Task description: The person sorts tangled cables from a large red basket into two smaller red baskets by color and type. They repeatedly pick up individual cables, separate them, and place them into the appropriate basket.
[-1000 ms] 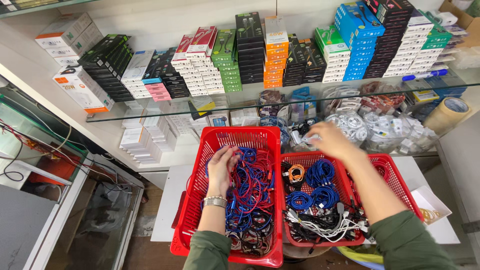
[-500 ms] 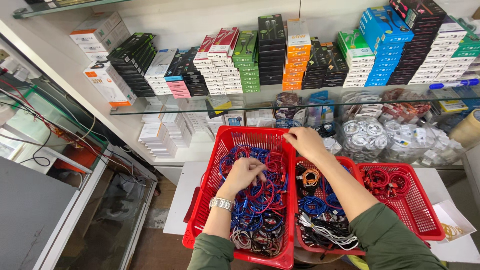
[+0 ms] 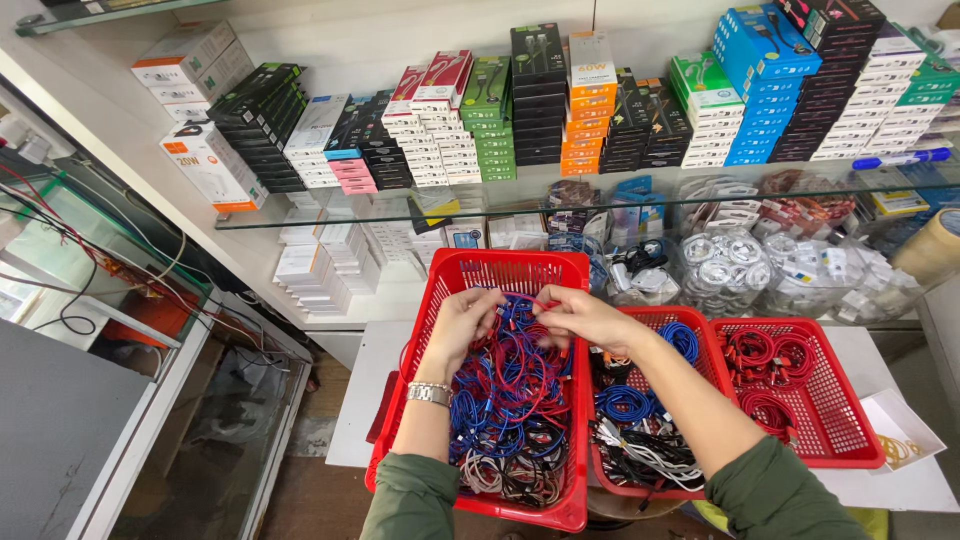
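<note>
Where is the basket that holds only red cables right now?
In the head view the basket of red cables sits at the right end of the row of three, right of the middle basket, on the white table below the glass shelf.

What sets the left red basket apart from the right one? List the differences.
The left red basket is deeper and longer; the right red basket is shallower and smaller. The left one holds tangled blue, red and grey cables, the right one only red cable coils. Both hands, left hand and right hand, work over the left one; none touch the right. Both are red plastic mesh.
</note>
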